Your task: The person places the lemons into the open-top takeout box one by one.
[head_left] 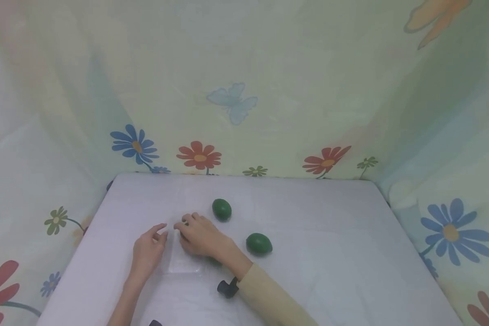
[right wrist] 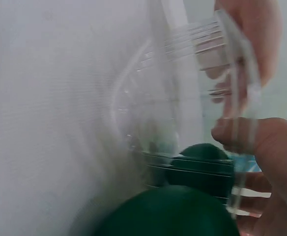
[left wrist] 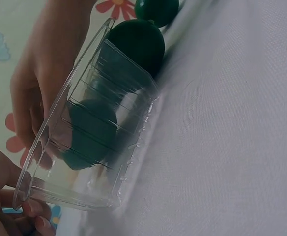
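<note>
A clear plastic box with ribbed walls stands on the white table. At its left side, my left hand pinches the rim near a corner, thumb and fingertips at the edge in the left wrist view. My right hand reaches over the box and grips a green lime inside it, seen through the clear wall between thumb and fingers. Another lime lies close outside the box, mostly hidden under the right forearm in the head view.
Two more limes lie on the table, one lime beyond the right hand and one lime right of the forearm. A black wrist-camera piece juts from the right sleeve. A flowered curtain surrounds the white table.
</note>
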The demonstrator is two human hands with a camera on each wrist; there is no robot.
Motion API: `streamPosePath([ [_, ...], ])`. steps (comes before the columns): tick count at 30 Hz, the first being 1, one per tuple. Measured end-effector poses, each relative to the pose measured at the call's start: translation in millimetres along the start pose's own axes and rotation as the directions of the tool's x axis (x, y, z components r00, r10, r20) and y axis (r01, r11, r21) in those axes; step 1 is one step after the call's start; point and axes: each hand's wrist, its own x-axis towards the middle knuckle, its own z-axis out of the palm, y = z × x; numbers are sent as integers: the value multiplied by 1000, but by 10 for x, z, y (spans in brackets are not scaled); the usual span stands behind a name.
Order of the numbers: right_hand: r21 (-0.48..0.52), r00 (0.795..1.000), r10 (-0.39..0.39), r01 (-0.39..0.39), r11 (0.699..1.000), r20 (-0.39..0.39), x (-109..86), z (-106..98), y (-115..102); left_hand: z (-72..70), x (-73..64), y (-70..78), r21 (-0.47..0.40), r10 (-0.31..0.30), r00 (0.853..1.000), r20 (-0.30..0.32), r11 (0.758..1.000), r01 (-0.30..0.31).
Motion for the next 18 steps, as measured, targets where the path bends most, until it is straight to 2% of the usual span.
streamPosePath([
  [8,50,999,25,-24,998,-35,-215,-268,61,10,5,11,-10,-4,1000,22,1000,4],
  [18,57,983,9,2,998,-186,-681,-747,175,-10,18,8,1,-8,1000,12,1000,8],
])
